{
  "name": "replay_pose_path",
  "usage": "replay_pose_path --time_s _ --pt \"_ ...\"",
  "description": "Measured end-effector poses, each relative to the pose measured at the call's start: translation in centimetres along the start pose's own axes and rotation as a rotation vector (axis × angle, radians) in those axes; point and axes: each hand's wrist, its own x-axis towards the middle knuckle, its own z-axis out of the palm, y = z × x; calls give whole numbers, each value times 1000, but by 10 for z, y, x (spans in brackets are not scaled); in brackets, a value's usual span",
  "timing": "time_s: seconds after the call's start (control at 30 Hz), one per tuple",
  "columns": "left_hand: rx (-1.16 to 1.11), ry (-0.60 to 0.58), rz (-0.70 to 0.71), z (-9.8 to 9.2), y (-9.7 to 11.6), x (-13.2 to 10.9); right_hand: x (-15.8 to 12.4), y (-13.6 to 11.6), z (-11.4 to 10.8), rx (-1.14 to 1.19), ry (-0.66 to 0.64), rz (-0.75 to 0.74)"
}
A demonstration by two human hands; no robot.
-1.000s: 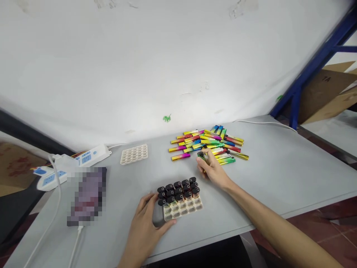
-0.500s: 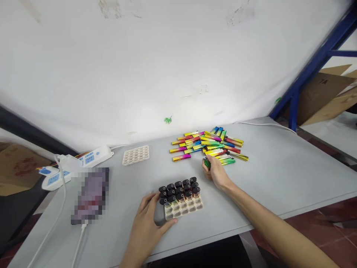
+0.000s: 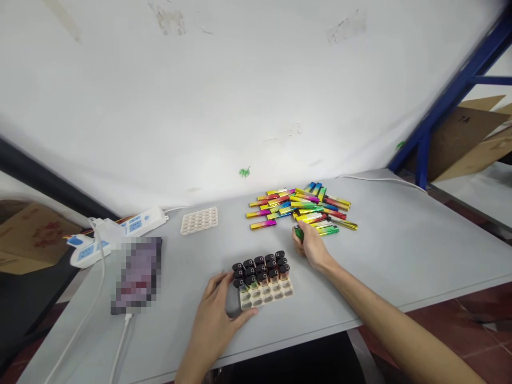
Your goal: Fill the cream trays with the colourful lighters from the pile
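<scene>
My left hand (image 3: 214, 314) rests on the grey table with its fingers wrapped round the left edge of a cream slotted tray (image 3: 267, 294). Several black-capped lighters (image 3: 261, 268) stand in the tray's far rows; its near rows are bare. My right hand (image 3: 311, 246) is closed on a green lighter (image 3: 298, 232), just in front of a heap of colourful lighters (image 3: 303, 208) lying at the back of the table.
A second, bare cream tray (image 3: 199, 220) lies at the back left. White power strips (image 3: 120, 233) with cables and a phone (image 3: 137, 274) on a charging cable sit at the left. A white wall stands behind; a blue rack (image 3: 448, 98) and cardboard boxes stand at the right.
My right hand has closed on a green lighter at the heap's front edge and drawn slightly back. My left hand stays on the tray. The view has shifted a little.
</scene>
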Motion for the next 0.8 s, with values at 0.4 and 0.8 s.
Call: replay_pose_path --time_s 0.4,0.8 --pt "4 -10 -1 2 -1 0 -6 -13 4 55 29 3" --pt "-17 -5 50 0 3 1 -83 -67 -6 -679 306 -582"
